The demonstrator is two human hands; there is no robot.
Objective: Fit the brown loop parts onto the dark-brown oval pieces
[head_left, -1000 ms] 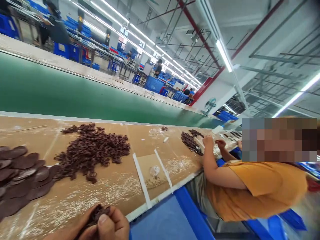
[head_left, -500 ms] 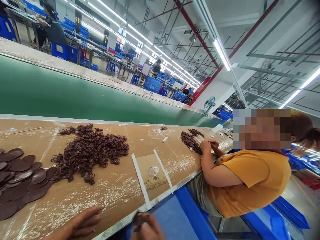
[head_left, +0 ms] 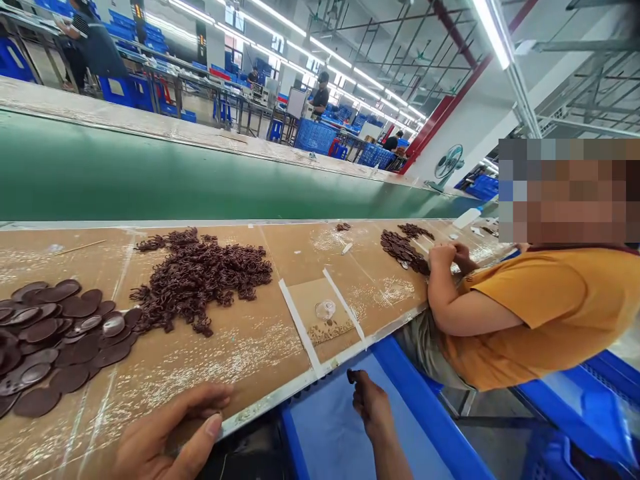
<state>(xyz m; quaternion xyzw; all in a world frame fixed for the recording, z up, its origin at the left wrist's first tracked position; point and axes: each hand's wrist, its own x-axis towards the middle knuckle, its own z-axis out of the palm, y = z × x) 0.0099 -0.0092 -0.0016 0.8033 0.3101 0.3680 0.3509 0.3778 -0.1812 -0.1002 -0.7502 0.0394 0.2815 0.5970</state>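
The right hand pinches a dark piece over the blue panel, where a slack pinch could drop it, while the left hand lies spread at the table edge.

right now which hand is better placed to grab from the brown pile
Probably the left hand: empty, over the cardboard bench top near the dark brown scraps; the right hand is off the edge, pinching a small dark piece.

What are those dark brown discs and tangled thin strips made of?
The discs look like leather or imitation leather, smooth with a soft sheen. The strips seem a similar brown material, flexible, since they curl and tangle. The small piece in the right hand is too small to tell.
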